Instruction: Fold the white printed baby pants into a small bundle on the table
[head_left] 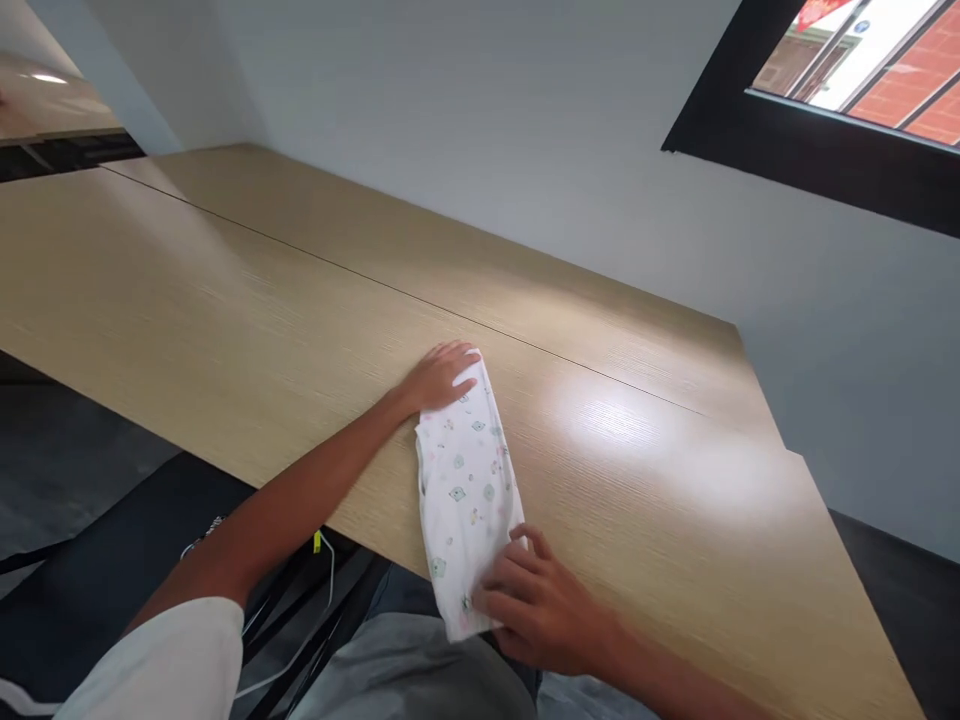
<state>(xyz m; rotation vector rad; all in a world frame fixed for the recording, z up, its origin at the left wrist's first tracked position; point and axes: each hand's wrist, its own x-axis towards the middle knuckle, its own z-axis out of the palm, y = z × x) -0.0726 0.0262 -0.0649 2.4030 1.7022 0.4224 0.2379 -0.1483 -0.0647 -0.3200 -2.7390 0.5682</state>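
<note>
- Across the tabletop's (262, 330) near edge lies a folded white printed cloth (469, 490), its near end out over the person's lap.
- Flat on its far end, the left hand (442, 378) rests with thumb apart from fingers.
- At the near end, the right hand (536, 605) curls its fingers over the cloth; whether they grip, I cannot tell.
- Beyond stand a pale wall (487, 130) and dark-framed window (817, 165).

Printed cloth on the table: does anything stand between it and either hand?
Nothing visible does. The left hand lies on the far end of the cloth, and the right hand is at its near end, slightly blurred.
</note>
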